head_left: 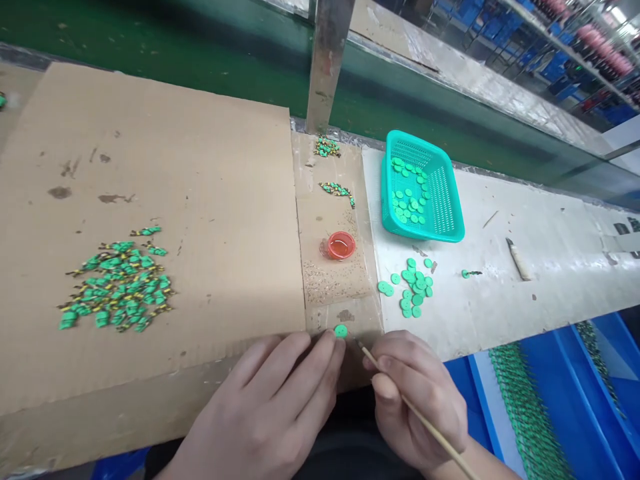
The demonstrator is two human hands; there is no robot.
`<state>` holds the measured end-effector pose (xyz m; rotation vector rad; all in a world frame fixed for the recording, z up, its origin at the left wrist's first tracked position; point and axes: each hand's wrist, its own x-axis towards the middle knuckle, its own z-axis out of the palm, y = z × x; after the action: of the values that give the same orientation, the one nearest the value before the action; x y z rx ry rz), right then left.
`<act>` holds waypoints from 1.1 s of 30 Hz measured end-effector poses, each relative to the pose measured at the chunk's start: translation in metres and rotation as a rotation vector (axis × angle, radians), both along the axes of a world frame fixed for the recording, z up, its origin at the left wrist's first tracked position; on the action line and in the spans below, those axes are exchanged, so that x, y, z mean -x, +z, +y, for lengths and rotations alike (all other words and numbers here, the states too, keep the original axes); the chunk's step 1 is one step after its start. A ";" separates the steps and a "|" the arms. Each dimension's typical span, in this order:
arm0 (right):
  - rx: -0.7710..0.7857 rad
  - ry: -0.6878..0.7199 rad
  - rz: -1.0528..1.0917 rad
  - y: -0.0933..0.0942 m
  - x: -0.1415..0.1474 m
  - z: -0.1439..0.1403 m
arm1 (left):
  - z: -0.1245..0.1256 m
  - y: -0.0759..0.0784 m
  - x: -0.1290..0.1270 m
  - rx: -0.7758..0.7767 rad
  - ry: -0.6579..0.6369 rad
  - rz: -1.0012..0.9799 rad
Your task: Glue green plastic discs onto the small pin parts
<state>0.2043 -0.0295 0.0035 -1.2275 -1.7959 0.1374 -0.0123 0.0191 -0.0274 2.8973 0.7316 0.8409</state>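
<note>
My left hand (265, 413) lies at the near edge of the bench, fingertips steadying a small green disc (341, 330) on the cardboard strip. My right hand (417, 397) grips a thin wooden stick (425, 421) like a pen, its tip beside the disc. A loose cluster of green discs (413, 288) lies just beyond on the white surface. A small round red dish (341, 245) with liquid sits further up the strip.
A teal plastic basket (443, 200) holds more green discs. A heap of green-and-yellow parts (117, 285) lies on the big cardboard sheet (150, 167). A metal post (327, 60) stands behind. Blue bins (560, 393) with strips of parts sit lower right.
</note>
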 end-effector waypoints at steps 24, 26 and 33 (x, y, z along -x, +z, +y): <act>0.000 -0.030 0.001 -0.012 0.006 0.002 | 0.001 0.001 0.000 0.010 -0.021 0.017; 0.009 -0.023 0.004 -0.012 0.006 0.002 | 0.001 0.001 0.000 0.013 -0.020 0.007; 0.051 0.000 0.002 -0.009 0.005 0.002 | 0.001 0.001 0.001 0.014 -0.022 0.004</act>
<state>0.1995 -0.0270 -0.0058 -1.2631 -1.8007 0.1851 -0.0129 0.0198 -0.0260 2.8899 0.7021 0.8250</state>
